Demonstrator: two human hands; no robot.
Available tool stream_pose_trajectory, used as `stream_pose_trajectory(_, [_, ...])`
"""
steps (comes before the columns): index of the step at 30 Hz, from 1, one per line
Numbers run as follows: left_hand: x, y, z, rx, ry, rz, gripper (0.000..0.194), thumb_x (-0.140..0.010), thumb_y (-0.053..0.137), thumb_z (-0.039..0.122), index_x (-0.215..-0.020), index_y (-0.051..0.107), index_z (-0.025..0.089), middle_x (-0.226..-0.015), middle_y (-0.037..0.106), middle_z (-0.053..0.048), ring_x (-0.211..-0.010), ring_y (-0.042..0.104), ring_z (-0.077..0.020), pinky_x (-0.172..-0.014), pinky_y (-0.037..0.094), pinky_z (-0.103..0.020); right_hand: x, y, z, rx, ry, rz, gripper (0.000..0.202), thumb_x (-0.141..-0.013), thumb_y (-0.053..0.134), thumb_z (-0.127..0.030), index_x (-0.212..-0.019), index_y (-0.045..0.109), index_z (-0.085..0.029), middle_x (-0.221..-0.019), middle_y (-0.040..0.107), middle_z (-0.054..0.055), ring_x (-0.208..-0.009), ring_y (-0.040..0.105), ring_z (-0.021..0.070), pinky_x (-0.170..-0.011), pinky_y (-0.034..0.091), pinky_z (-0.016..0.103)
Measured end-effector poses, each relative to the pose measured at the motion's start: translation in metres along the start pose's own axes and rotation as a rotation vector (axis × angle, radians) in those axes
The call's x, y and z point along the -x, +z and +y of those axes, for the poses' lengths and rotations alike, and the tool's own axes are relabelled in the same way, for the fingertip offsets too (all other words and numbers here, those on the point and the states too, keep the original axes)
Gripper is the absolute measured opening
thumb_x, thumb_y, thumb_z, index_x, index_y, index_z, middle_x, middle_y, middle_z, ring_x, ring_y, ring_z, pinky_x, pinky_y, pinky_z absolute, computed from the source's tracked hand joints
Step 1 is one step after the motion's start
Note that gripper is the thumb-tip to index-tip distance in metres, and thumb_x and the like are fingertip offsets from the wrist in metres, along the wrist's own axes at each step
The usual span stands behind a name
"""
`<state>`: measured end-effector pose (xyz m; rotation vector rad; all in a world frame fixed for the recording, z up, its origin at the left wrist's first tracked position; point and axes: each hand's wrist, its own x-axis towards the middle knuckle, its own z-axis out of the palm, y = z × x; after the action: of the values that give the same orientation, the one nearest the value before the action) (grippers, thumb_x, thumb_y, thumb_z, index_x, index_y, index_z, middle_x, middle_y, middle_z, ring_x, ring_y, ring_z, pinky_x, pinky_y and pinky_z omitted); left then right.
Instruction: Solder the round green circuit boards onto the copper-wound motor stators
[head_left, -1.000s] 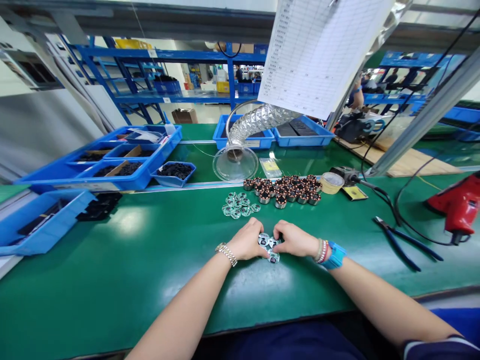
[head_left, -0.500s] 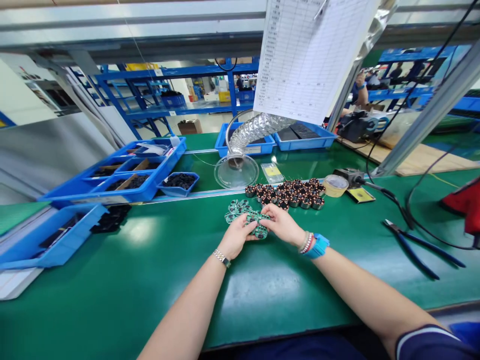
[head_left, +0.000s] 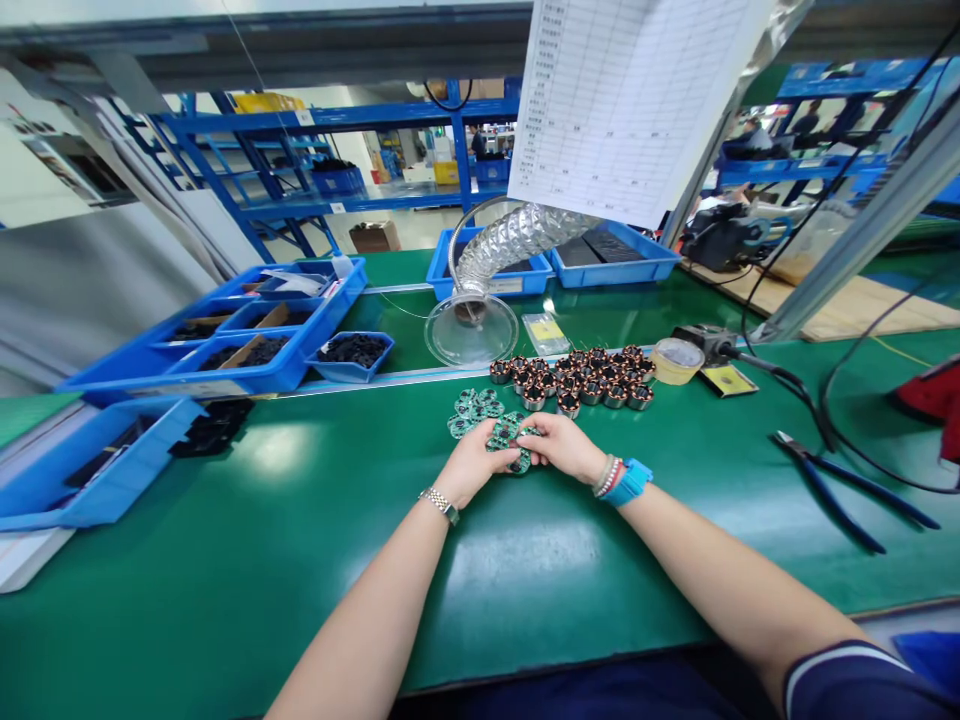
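Between my two hands is a panel of joined round green circuit boards point(head_left: 507, 430). My left hand point(head_left: 474, 464) grips its left and lower side, thumb on top. The fingers of my right hand point(head_left: 562, 446) pinch its right edge. Another panel of round circuit boards point(head_left: 472, 408) lies on the green bench just beyond my left hand. Behind my right hand stand several copper-wound motor stators point(head_left: 592, 378), grouped close together. My fingers partly cover the held panel.
A clear fume hood funnel point(head_left: 471, 330) on a foil duct stands behind the boards. Blue parts trays point(head_left: 247, 375) and a small bin of black parts point(head_left: 351, 354) are at left. At right are a tape roll point(head_left: 677, 360) and blue-handled cutters point(head_left: 840, 490).
The view has tilted and shifted slightly. Both hands stay on the circuit board panel, with the fingers moved a little and more of the panel's face showing.
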<state>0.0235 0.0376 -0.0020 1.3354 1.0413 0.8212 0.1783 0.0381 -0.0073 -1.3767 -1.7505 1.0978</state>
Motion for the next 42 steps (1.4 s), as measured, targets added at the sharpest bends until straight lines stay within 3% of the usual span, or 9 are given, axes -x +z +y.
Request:
stream_pose_trajectory(5, [0.000, -0.004, -0.002, -0.001, -0.048, 0.017, 0.029, -0.061, 0.067, 0.012, -0.088, 0.054, 0.015, -0.076, 0.061, -0.002, -0.063, 0.059, -0.0125, -0.052, 0.050, -0.023, 0.001, -0.003, 0.002, 0.001, -0.017, -0.059, 0.003, -0.075, 0.054, -0.016, -0.078, 0.055, -0.015, -0.054, 0.058, -0.004, -0.049, 0.057, 0.0090, -0.049, 0.045, 0.020])
stream_pose_trajectory(8, [-0.004, -0.002, -0.006, -0.017, -0.060, 0.093, 0.032, -0.058, 0.069, 0.010, -0.086, 0.054, 0.015, -0.073, 0.060, -0.001, -0.058, 0.057, -0.0116, -0.047, 0.049, -0.021, 0.004, 0.004, 0.001, 0.070, -0.036, 0.027, 0.002, -0.074, 0.056, -0.015, -0.073, 0.055, -0.016, -0.053, 0.056, -0.004, -0.051, 0.056, 0.0102, -0.052, 0.044, 0.022])
stream_pose_trajectory(13, [-0.006, -0.002, -0.008, -0.011, -0.061, 0.210, 0.027, -0.057, 0.069, 0.010, -0.078, 0.052, 0.015, -0.068, 0.057, 0.001, -0.053, 0.055, -0.0105, -0.043, 0.047, -0.020, 0.004, 0.013, 0.002, 0.164, -0.054, 0.154, 0.001, -0.076, 0.057, -0.015, -0.076, 0.057, -0.016, -0.072, 0.059, 0.000, -0.066, 0.056, 0.0103, -0.062, 0.044, 0.023])
stream_pose_trajectory(17, [-0.008, -0.022, -0.002, 0.033, -0.053, 0.281, 0.026, -0.062, 0.066, 0.011, -0.082, 0.050, 0.015, -0.074, 0.059, -0.001, -0.059, 0.058, -0.0112, -0.050, 0.050, -0.022, -0.010, 0.005, 0.009, 0.175, 0.042, 0.096, 0.019, -0.085, 0.050, -0.028, -0.096, 0.054, -0.012, -0.073, 0.057, -0.002, -0.055, 0.053, 0.0064, -0.051, 0.046, 0.021])
stream_pose_trajectory(22, [-0.012, -0.048, -0.001, 0.035, -0.045, 0.371, 0.015, -0.068, 0.060, 0.015, -0.081, 0.052, 0.016, -0.074, 0.059, -0.001, -0.058, 0.057, -0.0096, -0.051, 0.049, -0.021, -0.032, 0.003, 0.006, 0.221, 0.070, -0.005, 0.024, -0.086, 0.049, -0.031, -0.102, 0.054, -0.013, -0.091, 0.059, 0.003, -0.072, 0.059, 0.0106, -0.062, 0.051, 0.027])
stream_pose_trajectory(27, [-0.016, -0.044, -0.011, -0.047, -0.010, 0.318, 0.018, -0.064, 0.062, 0.011, -0.082, 0.063, 0.015, -0.072, 0.061, -0.001, -0.053, 0.054, -0.0088, -0.046, 0.045, -0.018, -0.041, 0.006, -0.008, 0.301, -0.037, 0.059, 0.026, -0.086, 0.049, -0.028, -0.109, 0.051, -0.016, -0.109, 0.055, 0.006, -0.090, 0.057, 0.0154, -0.075, 0.050, 0.035])
stream_pose_trajectory(32, [-0.020, -0.040, -0.016, -0.133, 0.070, 0.294, 0.020, -0.066, 0.063, 0.015, -0.086, 0.065, 0.018, -0.068, 0.061, 0.001, -0.054, 0.053, -0.0087, -0.047, 0.044, -0.016, -0.042, 0.015, -0.017, 0.338, -0.064, 0.014, 0.025, -0.085, 0.051, -0.030, -0.104, 0.053, -0.013, -0.091, 0.060, 0.003, -0.071, 0.059, 0.0105, -0.063, 0.051, 0.028])
stream_pose_trajectory(38, [-0.023, -0.039, -0.011, -0.237, 0.079, 0.424, 0.015, -0.073, 0.055, 0.016, -0.086, 0.062, 0.015, -0.073, 0.061, -0.002, -0.053, 0.054, -0.0101, -0.044, 0.044, -0.019, -0.047, 0.035, -0.025, 0.428, -0.034, 0.132, 0.024, -0.086, 0.049, -0.031, -0.101, 0.055, -0.014, -0.101, 0.058, 0.005, -0.087, 0.058, 0.0146, -0.076, 0.049, 0.035])
stream_pose_trajectory(42, [-0.025, -0.047, -0.012, -0.315, 0.112, 0.496, 0.018, -0.073, 0.057, 0.018, -0.090, 0.059, 0.018, -0.064, 0.058, 0.001, -0.050, 0.052, -0.0100, -0.046, 0.042, -0.019, -0.052, 0.036, -0.027, 0.444, -0.036, 0.119, 0.024, -0.086, 0.049, -0.031, -0.104, 0.054, -0.016, -0.106, 0.057, 0.006, -0.090, 0.057, 0.0155, -0.078, 0.048, 0.037])
